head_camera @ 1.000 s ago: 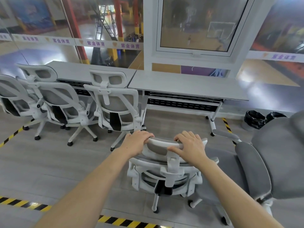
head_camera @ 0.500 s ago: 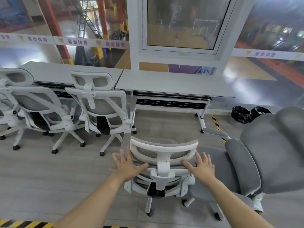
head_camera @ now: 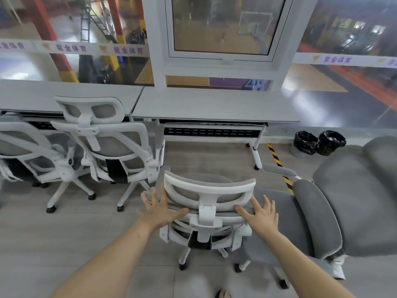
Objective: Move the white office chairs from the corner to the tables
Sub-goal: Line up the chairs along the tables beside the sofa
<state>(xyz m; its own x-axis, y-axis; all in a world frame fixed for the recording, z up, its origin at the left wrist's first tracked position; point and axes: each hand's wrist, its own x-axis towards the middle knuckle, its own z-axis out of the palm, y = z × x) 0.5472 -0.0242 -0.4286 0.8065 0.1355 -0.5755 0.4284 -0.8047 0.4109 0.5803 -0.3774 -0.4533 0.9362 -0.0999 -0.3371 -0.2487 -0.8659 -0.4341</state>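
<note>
A white office chair (head_camera: 207,200) with grey mesh stands right in front of me, its back toward me, facing the grey table (head_camera: 214,108). My left hand (head_camera: 160,208) lies with spread fingers against the left side of its backrest, thumb under the headrest. My right hand (head_camera: 260,214) rests the same way on the right side, fingers straight. Neither hand grips the frame. Two more white chairs, one (head_camera: 109,147) next to mine and one (head_camera: 23,151) at the far left, stand at the neighbouring table (head_camera: 64,95).
A large grey padded chair (head_camera: 348,201) sits close on the right, touching or nearly touching my chair. Two bins with black bags (head_camera: 318,141) stand by the wall. Yellow-black floor tape (head_camera: 279,166) runs past the table leg (head_camera: 256,154). Glass wall behind the tables.
My hands let go of the headrest top and dropped to the sides of the backrest with fingers spread. The chair and I have moved closer to the table.
</note>
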